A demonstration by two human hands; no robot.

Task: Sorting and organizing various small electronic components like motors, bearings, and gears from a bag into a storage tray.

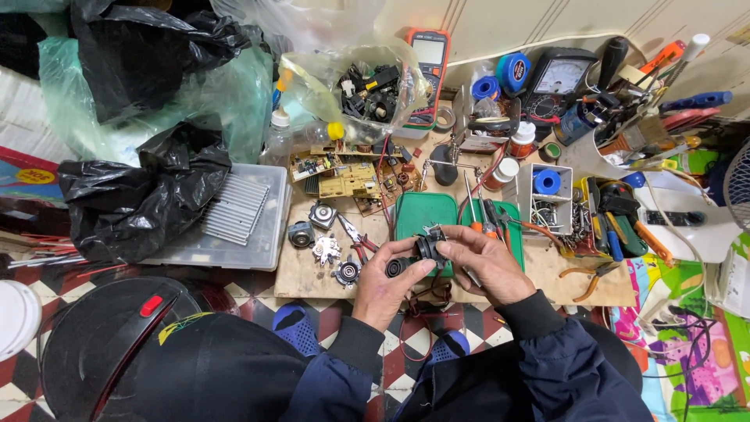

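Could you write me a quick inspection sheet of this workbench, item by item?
Surface: low wooden board, crowded, on a checkered floor.
Job's things: small black motor-like part, held over a green tray.
Clutter: red-handled pliers, circuit boards, screwdrivers, solder spools, two meters.
Hands: left hand and right hand both grip the part.
Cables: red wire looping below the hands.
Surroundings: black plastic bags, clear bin.
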